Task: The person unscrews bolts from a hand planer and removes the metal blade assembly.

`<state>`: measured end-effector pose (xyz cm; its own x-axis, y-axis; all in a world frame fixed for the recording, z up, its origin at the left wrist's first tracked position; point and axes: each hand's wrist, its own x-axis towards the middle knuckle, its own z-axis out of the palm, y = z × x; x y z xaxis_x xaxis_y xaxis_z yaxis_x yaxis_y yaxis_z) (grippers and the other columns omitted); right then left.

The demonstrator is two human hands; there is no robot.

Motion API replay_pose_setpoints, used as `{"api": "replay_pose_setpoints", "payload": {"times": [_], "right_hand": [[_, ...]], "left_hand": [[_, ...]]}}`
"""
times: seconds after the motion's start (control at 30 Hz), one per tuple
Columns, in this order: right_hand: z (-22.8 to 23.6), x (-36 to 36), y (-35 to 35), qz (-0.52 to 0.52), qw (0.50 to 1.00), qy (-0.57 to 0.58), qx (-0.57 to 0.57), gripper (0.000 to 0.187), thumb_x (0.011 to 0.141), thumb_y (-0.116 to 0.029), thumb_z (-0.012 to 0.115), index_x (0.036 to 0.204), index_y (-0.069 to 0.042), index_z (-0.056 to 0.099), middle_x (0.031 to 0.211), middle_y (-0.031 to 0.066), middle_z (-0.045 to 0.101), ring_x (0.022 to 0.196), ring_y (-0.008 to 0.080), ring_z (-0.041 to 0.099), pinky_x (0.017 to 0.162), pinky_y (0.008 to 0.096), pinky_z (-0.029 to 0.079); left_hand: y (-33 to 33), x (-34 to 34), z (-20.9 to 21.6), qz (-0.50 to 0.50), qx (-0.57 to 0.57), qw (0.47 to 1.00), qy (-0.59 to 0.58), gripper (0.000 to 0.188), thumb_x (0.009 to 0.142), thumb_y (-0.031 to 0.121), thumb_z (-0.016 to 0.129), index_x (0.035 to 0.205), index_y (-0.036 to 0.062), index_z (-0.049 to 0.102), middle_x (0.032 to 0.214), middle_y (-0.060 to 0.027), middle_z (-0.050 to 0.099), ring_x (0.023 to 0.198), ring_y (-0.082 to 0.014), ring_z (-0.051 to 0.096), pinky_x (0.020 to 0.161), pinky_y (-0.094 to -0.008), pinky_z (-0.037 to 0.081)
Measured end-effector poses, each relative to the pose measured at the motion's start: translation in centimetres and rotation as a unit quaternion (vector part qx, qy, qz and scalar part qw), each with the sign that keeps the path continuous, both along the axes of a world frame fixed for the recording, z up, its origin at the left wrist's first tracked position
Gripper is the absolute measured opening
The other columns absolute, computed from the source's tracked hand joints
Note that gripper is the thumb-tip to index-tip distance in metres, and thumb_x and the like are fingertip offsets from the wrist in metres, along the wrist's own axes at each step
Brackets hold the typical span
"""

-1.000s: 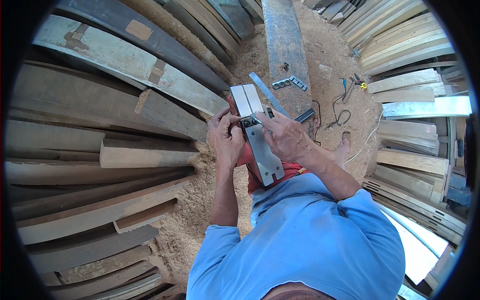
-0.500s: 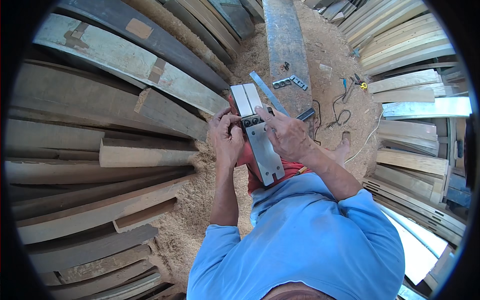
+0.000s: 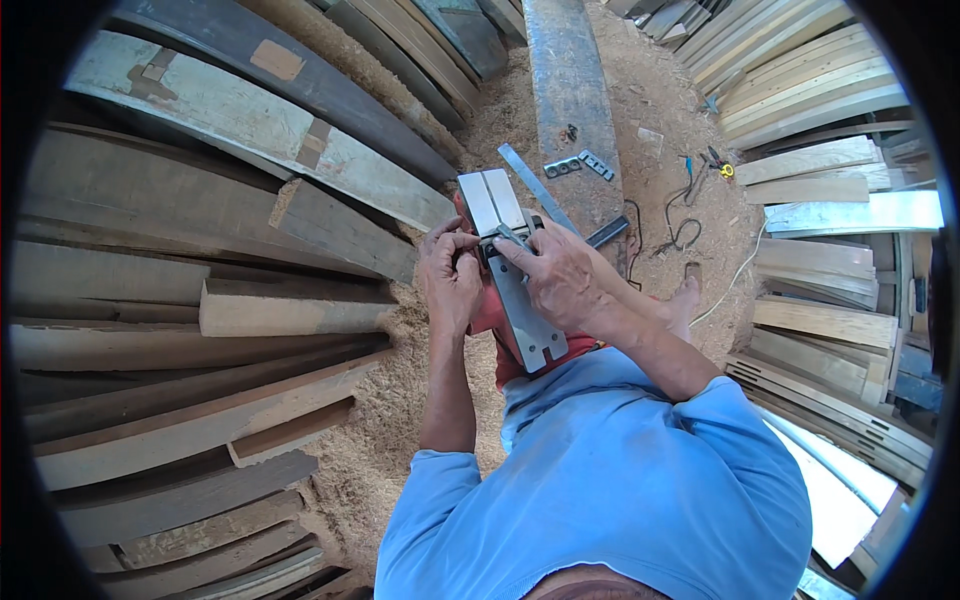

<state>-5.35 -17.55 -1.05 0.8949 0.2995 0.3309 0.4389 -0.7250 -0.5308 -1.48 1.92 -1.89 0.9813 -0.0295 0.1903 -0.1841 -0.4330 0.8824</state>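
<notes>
Head view: red power planer (image 3: pixel 486 313) lies sole-up across the person's lap, long axis running away from the body, far end tipped a bit left. Grooved plate (image 3: pixel 482 205) at its far end, long screwed plate (image 3: pixel 518 310) at its near end, cross slot between.

Right hand (image 3: pixel 562 280) over the planer's right edge, thumb and fingers pinched together on a small grey strip (image 3: pixel 508 235), which sits at the slot. Strip lies up-left of the right hand's palm; right is the nearer hand. Left hand (image 3: pixel 452 280) at the planer's left edge by the slot, fingers curled; can't tell if they're clamped on anything, fingertips partly hidden.

Beyond the planer: bench (image 3: pixel 570 80), with metal ruler (image 3: pixel 535 185) slanting close by its far right corner and drilled metal block (image 3: pixel 563 166) farther out. Dark bar (image 3: pixel 608 232) right of it. Stacked boards (image 3: pixel 290 305) hem in its left; open room there is sawdust floor (image 3: pixel 355 480), near-left. Bare foot (image 3: pixel 688 295) limits its right.
</notes>
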Motion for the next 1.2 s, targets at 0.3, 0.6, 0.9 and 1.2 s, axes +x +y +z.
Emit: {"api": "replay_pose_setpoints", "payload": {"times": [0.3,0.6,0.9,1.2], "right_hand": [[0.7,-0.2,-1.2,-0.013,0.995,0.042,0.094,0.061,0.086,-0.001,0.063,0.147,-0.007,0.059,0.1,0.0194,0.064,0.101,0.0384,0.064,0.089,0.047,0.053],[1.1,-0.8,-0.7,0.01,0.998,0.041,0.048,0.063,0.085,0.004,0.064,0.146,0.005,0.054,0.099,0.0238,0.069,0.118,0.0457,0.064,0.098,0.0506,0.052],[1.3,-0.1,-0.7,0.014,0.997,0.053,0.055,0.059,0.087,0.003,0.062,0.145,0.005,0.054,0.099,0.0232,0.068,0.111,0.0444,0.065,0.097,0.0505,0.053],[1.0,0.2,-0.8,0.018,0.999,0.018,0.043,0.059,0.088,0.002,0.062,0.147,0.003,0.052,0.097,0.0203,0.064,0.095,0.0393,0.066,0.084,0.0469,0.055]], "left_hand": [[-0.1,0.1,-0.1,-0.012,0.007,1.0,0.004,0.021,0.083,0.001,0.056,0.098,0.0026,0.07,0.132,-0.0198,0.066,0.126,-0.0357,0.059,0.11,-0.0469,0.045],[-0.1,0.1,0.4,-0.014,0.005,1.0,0.012,0.021,0.084,0.001,0.055,0.098,0.0017,0.07,0.132,-0.0207,0.065,0.126,-0.0356,0.058,0.109,-0.0468,0.045],[0.2,0.3,0.2,-0.011,0.019,1.0,0.004,0.021,0.082,0.002,0.055,0.098,0.0019,0.07,0.132,-0.0214,0.066,0.125,-0.0363,0.058,0.11,-0.0478,0.045],[0.1,0.2,-0.2,-0.009,0.005,1.0,0.001,0.02,0.082,0.001,0.055,0.097,0.0026,0.069,0.131,-0.0212,0.065,0.126,-0.0366,0.058,0.11,-0.0476,0.044]]}}
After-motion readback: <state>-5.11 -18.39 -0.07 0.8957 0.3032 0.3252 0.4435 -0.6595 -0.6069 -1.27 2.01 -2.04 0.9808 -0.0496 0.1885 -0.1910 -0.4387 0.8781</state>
